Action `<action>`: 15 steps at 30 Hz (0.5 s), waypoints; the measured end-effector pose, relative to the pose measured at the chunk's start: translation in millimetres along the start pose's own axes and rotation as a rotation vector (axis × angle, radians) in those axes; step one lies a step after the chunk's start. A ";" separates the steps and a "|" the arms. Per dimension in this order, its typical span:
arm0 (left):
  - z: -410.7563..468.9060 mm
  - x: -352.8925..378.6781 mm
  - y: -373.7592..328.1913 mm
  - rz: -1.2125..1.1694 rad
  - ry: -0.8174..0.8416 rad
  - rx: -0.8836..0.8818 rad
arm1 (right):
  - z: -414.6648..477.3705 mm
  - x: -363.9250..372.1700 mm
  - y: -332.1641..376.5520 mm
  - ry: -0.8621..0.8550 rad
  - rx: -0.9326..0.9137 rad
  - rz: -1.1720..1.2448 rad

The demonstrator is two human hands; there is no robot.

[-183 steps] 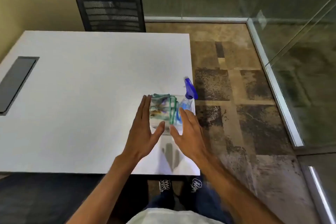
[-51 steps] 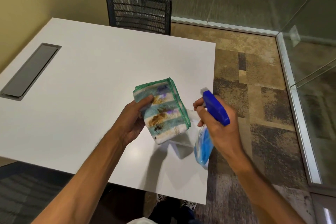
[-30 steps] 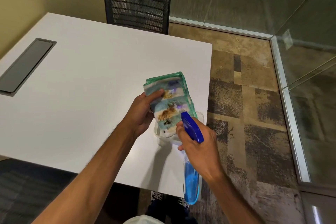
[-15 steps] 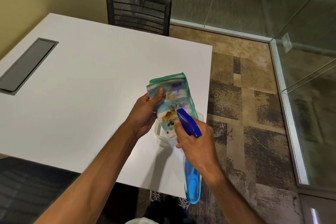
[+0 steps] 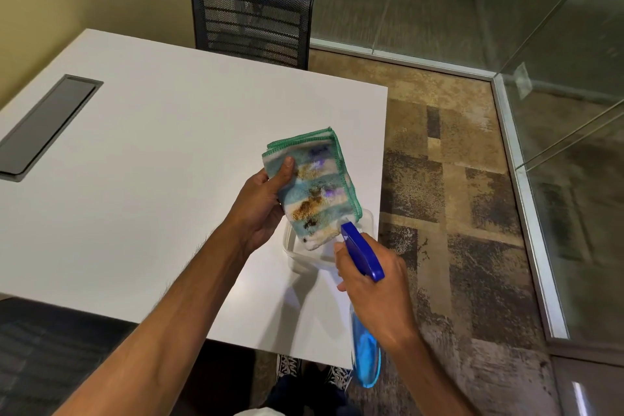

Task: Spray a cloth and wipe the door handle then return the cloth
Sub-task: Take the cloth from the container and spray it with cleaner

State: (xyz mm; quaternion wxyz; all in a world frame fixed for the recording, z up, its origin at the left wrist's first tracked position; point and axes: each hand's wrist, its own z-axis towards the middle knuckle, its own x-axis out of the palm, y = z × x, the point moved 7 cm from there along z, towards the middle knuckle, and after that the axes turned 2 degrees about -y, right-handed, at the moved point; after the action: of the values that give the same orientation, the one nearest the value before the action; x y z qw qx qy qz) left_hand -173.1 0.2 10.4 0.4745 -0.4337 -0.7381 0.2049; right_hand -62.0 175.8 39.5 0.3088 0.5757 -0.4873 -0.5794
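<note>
White tabletop (image 5: pixel 141 179) fills most of the view, and nearest the camera the right hand (image 5: pixel 374 294) is clamped round the neck of a blue spray bottle (image 5: pixel 363 255), its nozzle just beside the lower edge of the folded, stained cloth (image 5: pixel 314 186). Beyond it the left hand (image 5: pixel 261 204) pinches that cloth, thumb on its face, above a clear tray (image 5: pixel 290 240) at the table's corner. Spraying looks to be the step in hand; next the bottle must be set down and the door handle, not in view, found.
</note>
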 end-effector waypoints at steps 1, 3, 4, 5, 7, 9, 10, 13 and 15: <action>-0.4 1.0 0.3 -0.001 0.002 -0.001 | 0.4 -0.4 -0.6 -0.009 0.003 -0.010; -0.9 2.5 1.4 0.000 0.008 -0.007 | 1.1 -1.6 -1.3 -0.023 0.003 -0.026; -1.4 3.3 1.5 0.000 0.010 -0.010 | 1.1 -2.9 -1.5 -0.029 -0.002 -0.035; -1.7 3.9 1.6 -0.002 0.011 -0.011 | 0.7 -4.3 -1.5 -0.035 -0.012 -0.048; -2.2 5.1 2.1 -0.007 0.012 -0.012 | -1.2 -8.0 -0.3 -0.041 -0.038 -0.070; -3.0 7.6 1.3 -0.016 0.017 -0.014 | -3.6 -10.2 1.8 -0.028 -0.055 -0.075; -3.2 8.7 1.0 -0.019 0.021 -0.016 | -4.5 -11.2 2.6 -0.016 -0.058 -0.069; -3.5 11.6 -0.7 0.007 0.040 -0.012 | -6.0 -18.2 7.6 -0.016 -0.084 -0.063; -3.9 13.4 -2.6 0.024 0.044 -0.013 | -6.9 -26.9 15.1 -0.024 -0.109 -0.037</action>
State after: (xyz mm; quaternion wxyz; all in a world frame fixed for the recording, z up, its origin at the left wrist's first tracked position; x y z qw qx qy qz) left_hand -173.2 9.6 21.1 0.4852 -0.4499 -0.7237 0.1960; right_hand -54.4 194.0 64.2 0.3229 0.5600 -0.4482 -0.6175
